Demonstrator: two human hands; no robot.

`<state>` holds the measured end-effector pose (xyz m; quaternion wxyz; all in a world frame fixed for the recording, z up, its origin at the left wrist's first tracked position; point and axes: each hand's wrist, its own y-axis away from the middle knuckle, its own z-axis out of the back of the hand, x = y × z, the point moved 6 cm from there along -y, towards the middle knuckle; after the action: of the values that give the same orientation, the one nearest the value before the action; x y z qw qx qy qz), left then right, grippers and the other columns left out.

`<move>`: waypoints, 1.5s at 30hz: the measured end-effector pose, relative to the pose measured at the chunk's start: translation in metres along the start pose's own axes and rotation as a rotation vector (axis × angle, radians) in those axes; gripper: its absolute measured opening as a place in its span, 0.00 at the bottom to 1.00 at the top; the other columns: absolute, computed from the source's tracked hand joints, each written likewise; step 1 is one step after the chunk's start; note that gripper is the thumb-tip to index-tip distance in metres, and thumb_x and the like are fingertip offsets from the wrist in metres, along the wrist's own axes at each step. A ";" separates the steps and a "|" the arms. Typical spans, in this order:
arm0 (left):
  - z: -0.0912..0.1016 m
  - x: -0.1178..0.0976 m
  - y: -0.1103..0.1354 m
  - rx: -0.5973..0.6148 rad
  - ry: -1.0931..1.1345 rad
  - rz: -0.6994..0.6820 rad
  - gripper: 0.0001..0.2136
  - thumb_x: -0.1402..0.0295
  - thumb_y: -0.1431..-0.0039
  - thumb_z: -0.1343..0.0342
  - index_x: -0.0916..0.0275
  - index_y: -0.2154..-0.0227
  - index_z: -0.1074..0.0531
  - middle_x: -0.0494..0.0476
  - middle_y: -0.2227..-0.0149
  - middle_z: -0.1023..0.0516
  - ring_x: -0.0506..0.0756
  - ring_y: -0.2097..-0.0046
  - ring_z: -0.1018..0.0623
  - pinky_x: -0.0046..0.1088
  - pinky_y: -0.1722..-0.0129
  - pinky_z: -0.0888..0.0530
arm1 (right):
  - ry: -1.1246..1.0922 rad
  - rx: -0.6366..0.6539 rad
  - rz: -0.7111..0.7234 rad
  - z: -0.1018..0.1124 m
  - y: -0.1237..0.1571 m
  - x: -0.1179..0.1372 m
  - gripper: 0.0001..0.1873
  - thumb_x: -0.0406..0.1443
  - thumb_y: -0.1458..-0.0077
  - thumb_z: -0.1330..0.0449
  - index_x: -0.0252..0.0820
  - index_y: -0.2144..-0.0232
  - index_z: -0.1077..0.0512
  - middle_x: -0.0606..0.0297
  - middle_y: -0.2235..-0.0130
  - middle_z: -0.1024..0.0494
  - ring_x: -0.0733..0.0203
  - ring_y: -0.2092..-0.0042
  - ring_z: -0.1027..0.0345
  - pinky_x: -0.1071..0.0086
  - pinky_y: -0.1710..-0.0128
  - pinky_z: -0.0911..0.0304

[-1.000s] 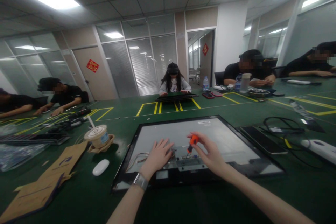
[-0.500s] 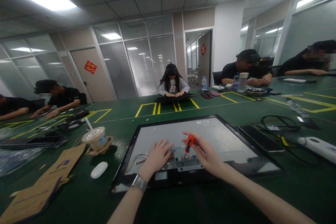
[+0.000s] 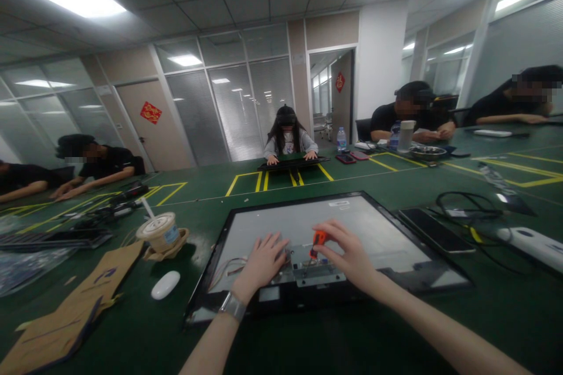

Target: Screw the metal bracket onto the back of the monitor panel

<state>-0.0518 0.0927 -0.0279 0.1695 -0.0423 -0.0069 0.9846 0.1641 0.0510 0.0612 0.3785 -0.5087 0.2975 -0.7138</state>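
A flat display panel (image 3: pixel 264 224) with a black frame and grey back lies in front of me. My left hand (image 3: pixel 265 261) rests on it, palm down with fingers spread, beside a small metal bracket (image 3: pixel 314 275) near the panel's closer edge. Over that bracket, my right hand (image 3: pixel 347 249) grips an orange and black screwdriver (image 3: pixel 319 240) by its handle. The screwdriver stands nearly upright; its tip is too small to make out. Thin cables (image 3: pixel 231 266) run on the panel left of my left hand.
To the left are a drink cup (image 3: pixel 158 231), a white oval case (image 3: pixel 166 285) and flattened cardboard (image 3: pixel 65 316). A phone (image 3: pixel 435 230), black cables (image 3: pixel 466 205) and a white device (image 3: pixel 534 248) lie right. Across the green table, a person (image 3: pixel 288 140) handles a dark panel; others sit at both sides.
My right hand's fingers have closed further round the screwdriver handle, which stands more upright. My left hand has stayed put. The person opposite has moved their hands apart.
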 end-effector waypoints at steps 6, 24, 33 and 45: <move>0.001 0.000 0.000 0.014 0.015 0.009 0.22 0.60 0.30 0.59 0.50 0.35 0.42 0.57 0.30 0.46 0.64 0.31 0.46 0.54 0.35 0.47 | 0.029 0.015 -0.012 0.003 0.002 0.001 0.16 0.35 0.35 0.46 0.45 0.47 0.28 0.56 0.55 0.21 0.56 0.54 0.24 0.63 0.52 0.29; -0.003 0.003 -0.001 0.002 0.019 0.007 0.22 0.59 0.30 0.60 0.49 0.35 0.43 0.57 0.30 0.46 0.63 0.31 0.46 0.54 0.35 0.48 | -0.027 0.036 0.004 0.001 0.001 0.004 0.18 0.34 0.36 0.46 0.46 0.45 0.29 0.56 0.53 0.20 0.55 0.55 0.23 0.60 0.52 0.28; -0.002 0.002 -0.001 -0.002 0.003 -0.004 0.22 0.61 0.30 0.60 0.51 0.35 0.42 0.57 0.31 0.45 0.63 0.31 0.45 0.54 0.35 0.47 | 0.052 -0.093 0.004 0.010 -0.001 0.003 0.07 0.37 0.40 0.39 0.44 0.60 0.23 0.59 0.64 0.22 0.55 0.61 0.25 0.64 0.60 0.27; -0.002 0.001 -0.001 -0.012 -0.016 -0.013 0.22 0.62 0.30 0.58 0.51 0.35 0.42 0.59 0.31 0.45 0.64 0.31 0.44 0.55 0.35 0.45 | -0.011 -0.002 0.008 0.001 0.002 0.013 0.07 0.36 0.39 0.40 0.45 0.59 0.24 0.60 0.64 0.22 0.56 0.62 0.25 0.65 0.60 0.27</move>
<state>-0.0516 0.0943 -0.0299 0.1755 -0.0356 -0.0143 0.9837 0.1631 0.0388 0.0667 0.3825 -0.5116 0.2984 -0.7091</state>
